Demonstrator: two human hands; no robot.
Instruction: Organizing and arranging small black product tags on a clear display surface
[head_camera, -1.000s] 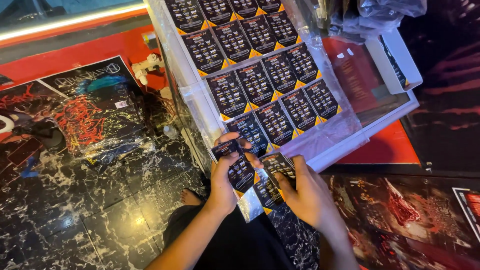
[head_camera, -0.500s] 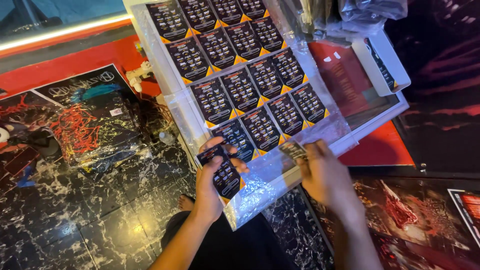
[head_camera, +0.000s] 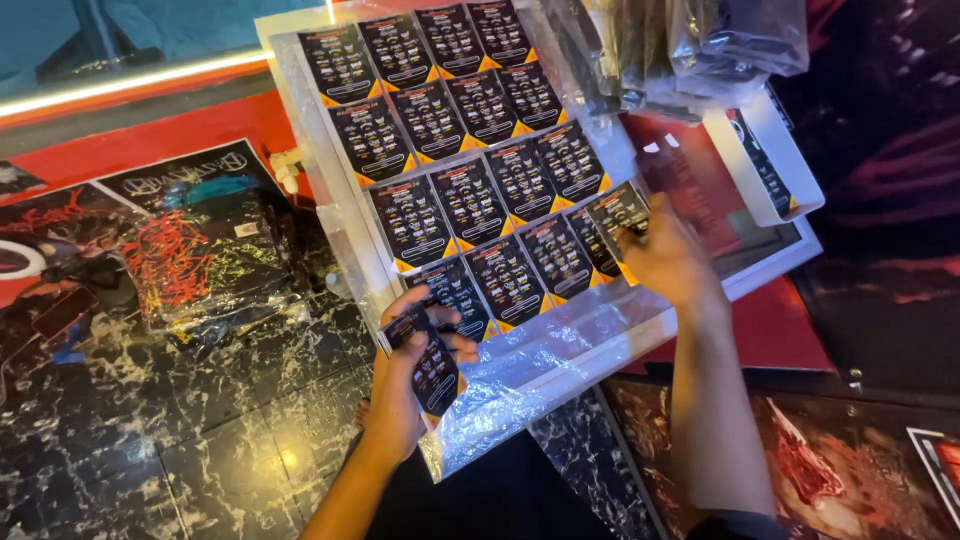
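On the white board (head_camera: 775, 275) seen from the head camera, black-and-orange cards (head_camera: 470, 205) lie in neat rows on clear plastic film (head_camera: 540, 365). The right hand (head_camera: 665, 262) pinches one card (head_camera: 620, 212) at the end of the fourth row. The left hand (head_camera: 405, 365) grips a small stack of cards (head_camera: 432, 365). Most rows look filled; the bottom strip remains bare.

Glossy printed cards (head_camera: 470, 200) lie on crinkled clear plastic film (head_camera: 540, 370).
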